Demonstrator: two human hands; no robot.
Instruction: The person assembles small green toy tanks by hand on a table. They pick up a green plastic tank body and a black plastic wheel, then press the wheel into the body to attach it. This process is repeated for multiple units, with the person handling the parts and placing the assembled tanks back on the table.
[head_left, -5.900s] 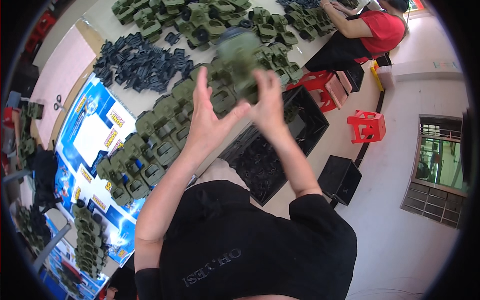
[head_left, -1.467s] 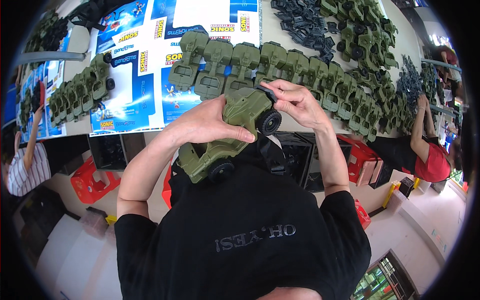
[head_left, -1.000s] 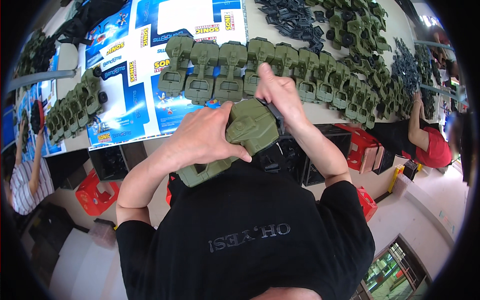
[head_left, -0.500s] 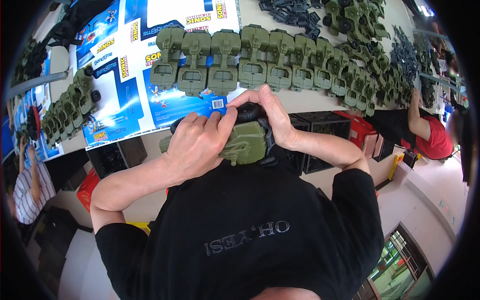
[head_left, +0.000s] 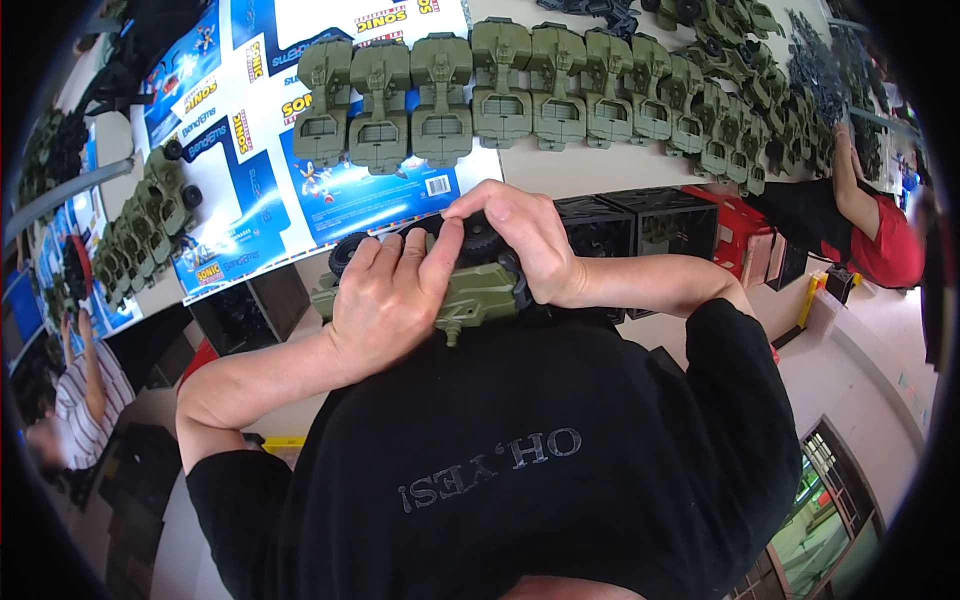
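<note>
An olive-green toy military vehicle [head_left: 480,292] with black wheels is held against my chest, just off the table's near edge. My left hand [head_left: 392,290] wraps over its left half, fingers curled across the side with the wheels. At its right end my right hand [head_left: 530,240] grips the body, the fingertips reaching over a black wheel [head_left: 478,238] toward the left hand's index finger. Another black wheel [head_left: 346,252] shows left of my left hand. The toy's underside and whatever my fingertips press on are hidden.
A row of olive-green vehicle bodies [head_left: 440,130] lines the table before me, with another row [head_left: 150,225] of wheeled ones at the left. Printed blue-and-white sheets [head_left: 340,205] cover part of the table. Black crates [head_left: 592,235] stand below its edge. People work on both sides.
The toy has rolled in my hands, so its green body shows narrower and the wheels show more. Both hands keep hold of it. The view has shifted slightly.
</note>
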